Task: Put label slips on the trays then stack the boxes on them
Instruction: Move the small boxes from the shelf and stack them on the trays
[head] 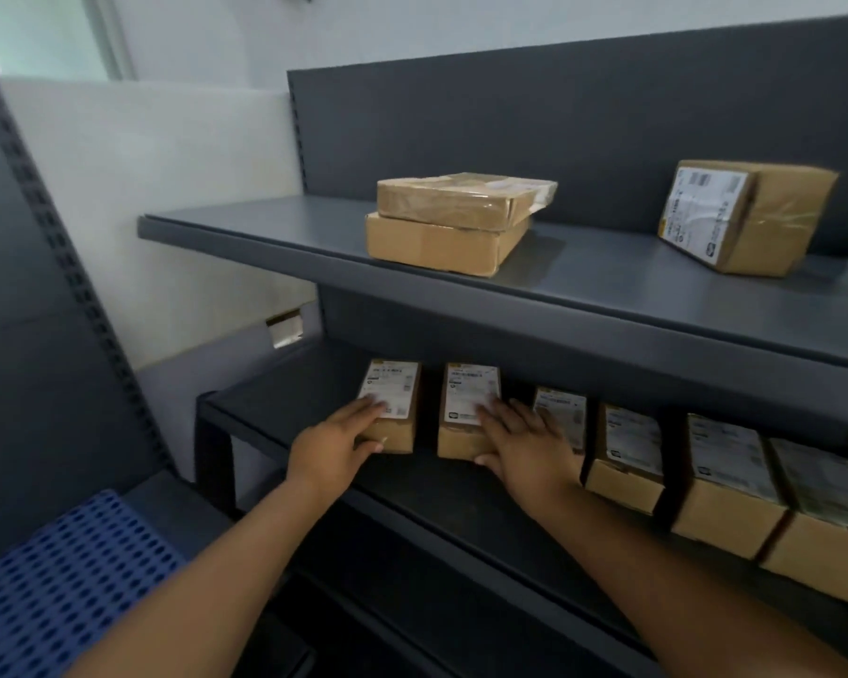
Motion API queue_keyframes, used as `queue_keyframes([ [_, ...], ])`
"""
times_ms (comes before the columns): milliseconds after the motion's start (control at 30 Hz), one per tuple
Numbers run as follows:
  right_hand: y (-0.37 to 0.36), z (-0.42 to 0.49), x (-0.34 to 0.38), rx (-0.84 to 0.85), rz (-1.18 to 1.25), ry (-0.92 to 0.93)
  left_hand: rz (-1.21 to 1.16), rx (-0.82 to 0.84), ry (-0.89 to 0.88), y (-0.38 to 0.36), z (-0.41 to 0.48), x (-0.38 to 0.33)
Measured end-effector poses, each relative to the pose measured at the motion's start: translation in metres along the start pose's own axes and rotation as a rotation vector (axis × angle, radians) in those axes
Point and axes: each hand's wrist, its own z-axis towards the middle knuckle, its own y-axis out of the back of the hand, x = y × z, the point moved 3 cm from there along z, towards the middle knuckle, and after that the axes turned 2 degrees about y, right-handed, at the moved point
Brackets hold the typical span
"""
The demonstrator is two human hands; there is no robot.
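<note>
Boxes (627, 447) line the lower shelf (275, 398); my left hand (336, 445) rests flat, unclenched, on the leftmost box (395, 389), right hand (527, 450) likewise on its three-o'clock neighbour (471, 393).

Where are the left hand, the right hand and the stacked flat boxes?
left hand (343, 440): head view, back of the hand.
right hand (527, 445): head view, back of the hand.
stacked flat boxes (461, 195): head view, top of the upper box.

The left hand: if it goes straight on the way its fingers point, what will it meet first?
The left hand rests on the leftmost small box, so that box comes first. Beyond it only the shelf's back panel shows; depth there is unclear.
</note>
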Motion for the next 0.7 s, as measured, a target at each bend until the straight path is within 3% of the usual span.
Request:
queue_keyframes([
  [300, 0.048, -0.015, 0.104, -0.125, 0.109, 0.351, 0.273, -0.182, 0.291, 0.132, -0.123, 0.010],
  [700, 0.111, -0.055, 0.347, -0.174, 0.255, 0.754, 0.542, -0.355, 0.630, 0.329, -0.347, 0.065],
])
